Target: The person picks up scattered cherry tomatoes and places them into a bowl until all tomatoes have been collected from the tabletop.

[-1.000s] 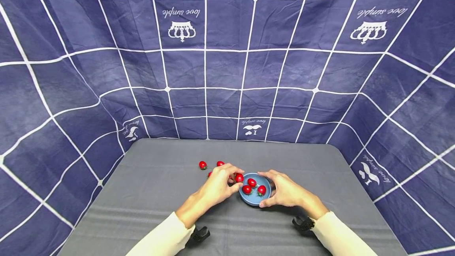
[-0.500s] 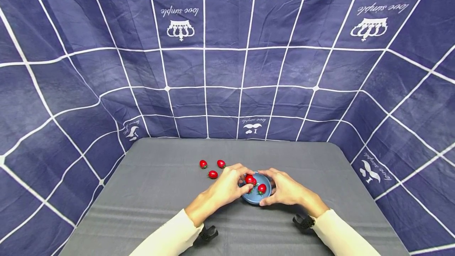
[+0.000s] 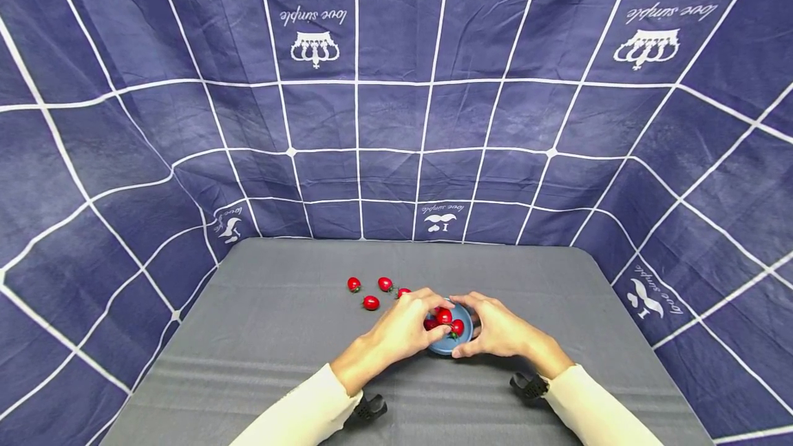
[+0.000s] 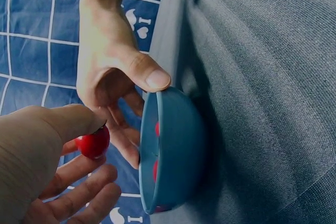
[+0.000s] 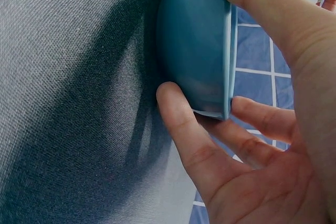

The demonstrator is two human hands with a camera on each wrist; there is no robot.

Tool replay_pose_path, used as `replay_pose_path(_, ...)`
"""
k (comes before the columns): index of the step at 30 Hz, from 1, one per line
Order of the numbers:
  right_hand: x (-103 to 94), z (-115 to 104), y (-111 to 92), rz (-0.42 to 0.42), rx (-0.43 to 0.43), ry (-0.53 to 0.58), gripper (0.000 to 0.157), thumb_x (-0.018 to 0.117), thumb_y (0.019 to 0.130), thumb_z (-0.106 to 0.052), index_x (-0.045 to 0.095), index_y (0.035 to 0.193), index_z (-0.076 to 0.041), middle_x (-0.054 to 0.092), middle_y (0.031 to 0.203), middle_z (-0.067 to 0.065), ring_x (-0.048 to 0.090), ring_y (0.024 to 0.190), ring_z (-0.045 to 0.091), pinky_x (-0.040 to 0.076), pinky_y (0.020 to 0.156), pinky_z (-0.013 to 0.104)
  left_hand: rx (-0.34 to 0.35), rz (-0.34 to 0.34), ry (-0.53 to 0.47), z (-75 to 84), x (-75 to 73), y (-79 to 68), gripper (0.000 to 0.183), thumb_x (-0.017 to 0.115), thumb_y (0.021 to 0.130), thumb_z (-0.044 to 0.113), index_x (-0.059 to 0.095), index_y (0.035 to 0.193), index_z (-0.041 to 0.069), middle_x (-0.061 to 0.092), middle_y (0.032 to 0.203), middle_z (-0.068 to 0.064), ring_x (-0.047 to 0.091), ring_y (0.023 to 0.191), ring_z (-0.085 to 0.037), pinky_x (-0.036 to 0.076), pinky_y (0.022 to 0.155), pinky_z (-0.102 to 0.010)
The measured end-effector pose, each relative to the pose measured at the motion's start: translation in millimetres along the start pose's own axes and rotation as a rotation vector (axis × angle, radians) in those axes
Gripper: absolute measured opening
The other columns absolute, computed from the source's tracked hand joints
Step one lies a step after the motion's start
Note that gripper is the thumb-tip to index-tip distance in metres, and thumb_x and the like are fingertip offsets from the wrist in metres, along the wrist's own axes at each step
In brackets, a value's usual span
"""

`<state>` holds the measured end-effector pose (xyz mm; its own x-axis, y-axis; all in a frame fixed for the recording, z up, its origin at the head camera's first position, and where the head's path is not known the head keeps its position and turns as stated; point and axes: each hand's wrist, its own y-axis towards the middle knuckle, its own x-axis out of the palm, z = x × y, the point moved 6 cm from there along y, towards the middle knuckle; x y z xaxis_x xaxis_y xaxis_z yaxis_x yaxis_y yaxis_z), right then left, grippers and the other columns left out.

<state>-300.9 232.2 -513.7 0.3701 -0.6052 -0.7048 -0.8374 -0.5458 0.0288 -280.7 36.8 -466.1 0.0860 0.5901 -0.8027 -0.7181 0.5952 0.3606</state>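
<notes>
Where loose tomatoes [image 3: 371,303] lie: left of and beyond the left fingers [image 4: 73,121], head view only.
Left hand [image 3: 405,325]: pinches a tomato [image 4: 93,143] above the bowl [image 4: 181,135], clear of its rim from the left wrist.
Right hand [image 3: 500,329]: spread fingers grip the bowl, one low on its wall in the right wrist view alone.

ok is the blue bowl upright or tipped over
Upright: the blue bowl has its rounded underside toward the gray cloth, and red tomatoes show through its open top.
</notes>
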Motion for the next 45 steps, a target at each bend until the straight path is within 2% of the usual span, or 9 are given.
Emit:
replay_pose_path(6, 0.1, -1, 0, 0.001, 0.001, 0.008, 0.104, 0.111, 0.079, -0.03, 0.058, 0.163, 0.004, 0.069, 0.141, 0.02, 0.084, 0.099, 0.01, 0.071, 0.084, 0.023, -0.03, -0.02, 0.042, -1.2, -0.7, -2.2, 0.047, 0.098, 0.097, 0.029, 0.083, 0.14, 0.016, 0.082, 0.137, 0.0, 0.08, 0.127, -0.016, 0.066, 0.111, -0.031)
replay_pose_path(10, -0.2, 0, 0, -0.002, 0.012, 0.015, 0.103, 0.111, 0.079, -0.03, 0.059, 0.162, 0.002, 0.069, 0.139, 0.018, 0.083, 0.1, 0.01, 0.071, 0.083, 0.023, -0.046, -0.026, 0.029, -4.3, -2.3, -4.5, 0.05, 0.097, 0.098, 0.029, 0.082, 0.143, 0.017, 0.08, 0.141, 0.0, 0.078, 0.13, -0.017, 0.066, 0.114, -0.034)
replay_pose_path(23, -0.8, -1, 0, 0.001, 0.02, 0.029, 0.104, 0.111, 0.08, -0.03, 0.058, 0.163, 0.002, 0.069, 0.141, 0.018, 0.083, 0.108, 0.017, 0.069, 0.086, 0.018, -0.048, 0.004, 0.022, -14.1, -8.5, -10.3, 0.051, 0.098, 0.097, 0.031, 0.082, 0.142, 0.014, 0.081, 0.139, -0.002, 0.079, 0.127, -0.02, 0.066, 0.113, -0.038)
replay_pose_path(32, 0.3, -2, -1, -0.014, 0.04, 0.023, 0.104, 0.11, 0.08, -0.03, 0.057, 0.163, 0.005, 0.069, 0.14, 0.018, 0.082, 0.107, 0.017, 0.069, 0.085, 0.018, -0.092, 0.02, 0.01, -23.5, -14.6, -16.5, 0.053, 0.098, 0.096, 0.032, 0.081, 0.144, 0.017, 0.079, 0.141, 0.0, 0.079, 0.129, -0.02, 0.067, 0.111, -0.041)
replay_pose_path(35, 0.5, -3, -1, -0.013, 0.035, 0.016, 0.104, 0.11, 0.08, -0.031, 0.058, 0.163, 0.005, 0.07, 0.139, 0.017, 0.082, 0.105, 0.015, 0.07, 0.086, 0.02, -0.095, 0.034, -0.006, -27.1, -18.5, -18.3, 0.053, 0.098, 0.096, 0.031, 0.081, 0.144, 0.016, 0.08, 0.142, 0.0, 0.08, 0.125, -0.024, 0.068, 0.107, -0.041)
replay_pose_path(40, -0.1, -2, 0, -0.012, 0.038, 0.008, 0.105, 0.11, 0.08, -0.031, 0.058, 0.163, 0.004, 0.07, 0.139, 0.017, 0.083, 0.103, 0.012, 0.07, 0.086, 0.021, -0.114, 0.057, 0.011, -35.2, -25.3, -22.4, 0.056, 0.1, 0.094, 0.036, 0.081, 0.144, 0.021, 0.079, 0.143, 0.002, 0.079, 0.115, -0.024, 0.067, 0.098, -0.037)
replay_pose_path(45, -0.2, -2, 1, -0.006, 0.025, 0.012, 0.105, 0.11, 0.079, -0.03, 0.058, 0.163, 0.005, 0.07, 0.14, 0.019, 0.084, 0.106, 0.015, 0.07, 0.086, 0.021, -0.114, 0.082, 0.032, -42.9, -33.1, -27.3, 0.06, 0.101, 0.092, 0.036, 0.08, 0.147, 0.021, 0.079, 0.145, -0.001, 0.08, 0.123, -0.025, 0.068, 0.107, -0.044)
